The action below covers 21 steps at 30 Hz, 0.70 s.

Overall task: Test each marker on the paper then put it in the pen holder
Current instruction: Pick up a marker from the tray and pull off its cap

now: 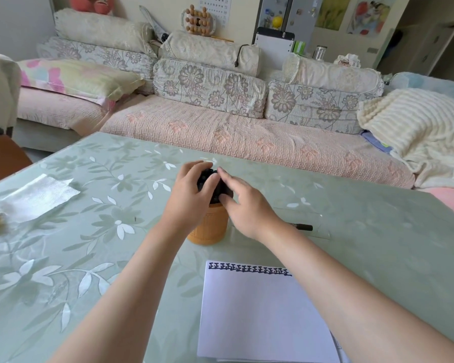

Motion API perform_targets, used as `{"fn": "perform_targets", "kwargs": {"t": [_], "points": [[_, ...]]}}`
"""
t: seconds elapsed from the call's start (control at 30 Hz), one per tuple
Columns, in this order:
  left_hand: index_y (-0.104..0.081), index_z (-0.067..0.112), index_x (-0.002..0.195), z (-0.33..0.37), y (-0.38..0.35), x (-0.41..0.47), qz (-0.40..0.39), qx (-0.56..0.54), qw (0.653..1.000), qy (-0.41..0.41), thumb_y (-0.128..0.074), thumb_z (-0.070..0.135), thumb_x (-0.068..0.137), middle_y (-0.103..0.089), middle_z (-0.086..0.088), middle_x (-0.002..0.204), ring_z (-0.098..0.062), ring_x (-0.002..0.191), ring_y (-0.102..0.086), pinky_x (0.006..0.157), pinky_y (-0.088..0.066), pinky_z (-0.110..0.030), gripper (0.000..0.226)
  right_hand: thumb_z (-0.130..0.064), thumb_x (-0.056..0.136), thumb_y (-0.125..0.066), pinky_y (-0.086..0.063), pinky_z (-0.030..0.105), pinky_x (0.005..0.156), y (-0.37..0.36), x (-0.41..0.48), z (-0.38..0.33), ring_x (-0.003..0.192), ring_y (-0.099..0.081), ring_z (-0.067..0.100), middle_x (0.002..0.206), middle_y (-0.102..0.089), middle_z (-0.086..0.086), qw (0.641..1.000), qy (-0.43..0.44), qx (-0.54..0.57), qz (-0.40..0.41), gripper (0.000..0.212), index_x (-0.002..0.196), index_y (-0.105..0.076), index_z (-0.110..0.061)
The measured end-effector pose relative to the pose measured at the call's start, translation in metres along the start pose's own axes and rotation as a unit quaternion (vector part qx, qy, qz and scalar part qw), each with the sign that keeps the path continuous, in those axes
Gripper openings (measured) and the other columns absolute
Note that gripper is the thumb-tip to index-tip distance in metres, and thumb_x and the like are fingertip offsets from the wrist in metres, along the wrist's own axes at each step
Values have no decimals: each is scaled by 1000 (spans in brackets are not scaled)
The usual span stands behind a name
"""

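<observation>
Markers (212,183), black and bunched, are standing upright in the pen holder (210,226), which is sitting on the table (102,231) just beyond the paper (260,310); both hands are meeting over their tops. Left hand (186,197) is curling its fingers and thumb round the bundle from its own side; right hand (243,205) is pinching the same bundle between forefinger and thumb; neither is lying flat or slack. Row of dark test marks (249,269) is running along the paper's far edge; the rest of the sheet is showing blank. One further marker (303,227) is lying on the table to the right, partly hidden behind the right forearm; whether it is capped cannot be told. Crumpled tissue (34,197) is resting well apart at the left. Judged step: settling the bundle into the holder; doing this well is calling for a light, even squeeze, with the markers kept vertical so the holder is not tipping, and one hand steadying while the other is pressing down; the loose marker is probably awaiting its test.
</observation>
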State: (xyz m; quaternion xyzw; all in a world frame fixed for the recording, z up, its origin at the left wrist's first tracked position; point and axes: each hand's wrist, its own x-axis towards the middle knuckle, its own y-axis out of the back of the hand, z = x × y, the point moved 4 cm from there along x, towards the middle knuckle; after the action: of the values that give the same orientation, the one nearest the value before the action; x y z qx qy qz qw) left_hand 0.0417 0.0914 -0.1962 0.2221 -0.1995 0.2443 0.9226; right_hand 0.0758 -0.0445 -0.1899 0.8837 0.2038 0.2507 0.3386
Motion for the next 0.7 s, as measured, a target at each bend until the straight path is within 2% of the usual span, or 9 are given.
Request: {"fn": "perform_targets", "kwargs": {"t": [0.1,0.17,0.23,0.3,0.33,0.43,0.53,0.6,0.7], "points": [[-48,25,139,3,0,-1,-6,32,999,0,-47,32,98,-49,12,129,-4,118,-45,103,-35,-25,41,-22,101,-46,-31,31,112,1,-8,4,138,-39,14,156,-38,-3,997,-22,-30,-71,79,153,9,-44],[-39,34,143,4,1,-1,-20,57,998,8,-46,36,98,-49,14,124,-2,112,-44,94,-32,-23,45,-23,103,-44,-30,28,109,8,-12,13,134,-37,4,154,-39,-10,995,-49,-9,-91,81,149,19,-46],[-44,31,140,4,0,0,-35,80,996,-3,-46,38,98,-52,11,127,-7,117,-46,92,-32,-22,42,-15,101,-43,-29,27,110,22,-12,29,136,-37,4,152,-42,-13,996,-55,-45,-58,65,155,-13,-36],[-52,23,134,5,0,-1,-32,100,994,-19,-45,39,98,-50,7,133,-14,125,-45,97,-32,-23,40,-11,98,-43,-40,32,106,41,-11,49,126,-52,16,136,-58,-5,987,-61,-149,-13,41,132,-57,-28],[-53,22,133,7,0,-2,-21,113,993,-30,-45,40,98,-48,6,135,-15,126,-43,101,-31,-24,41,-12,96,-44,-44,33,101,48,-11,60,119,-57,19,126,-64,-4,977,-78,-197,-12,36,119,-67,-28],[-56,23,128,24,1,-13,38,171,980,-97,-46,42,92,-49,4,132,-19,120,-41,102,-33,-32,42,-17,93,-49,-48,30,92,63,-20,89,112,-60,19,117,-69,-5,944,-147,-288,-72,30,106,-72,-31],[-64,20,113,49,-7,-33,73,237,946,-209,-55,32,86,-57,3,117,-22,105,-48,89,-39,-39,30,-16,90,-52,-50,32,91,70,-26,106,110,-61,20,116,-69,-4,925,-167,-327,-101,30,105,-73,-32],[-65,20,108,58,-20,-47,44,264,925,-270,-57,29,85,-58,3,110,-22,101,-50,85,-38,-39,25,-14,88,-52,-51,33,92,71,-26,111,109,-62,20,116,-69,-5,925,-174,-321,-104,32,105,-73,-32],[-63,18,105,55,-47,-66,-95,201,929,-296,-58,25,87,-57,2,102,-21,93,-51,81,-42,-37,20,-11,85,-54,-53,32,91,72,-23,117,106,-64,18,110,-70,-7,926,-176,-315,-110,33,103,-74,-31]]}}
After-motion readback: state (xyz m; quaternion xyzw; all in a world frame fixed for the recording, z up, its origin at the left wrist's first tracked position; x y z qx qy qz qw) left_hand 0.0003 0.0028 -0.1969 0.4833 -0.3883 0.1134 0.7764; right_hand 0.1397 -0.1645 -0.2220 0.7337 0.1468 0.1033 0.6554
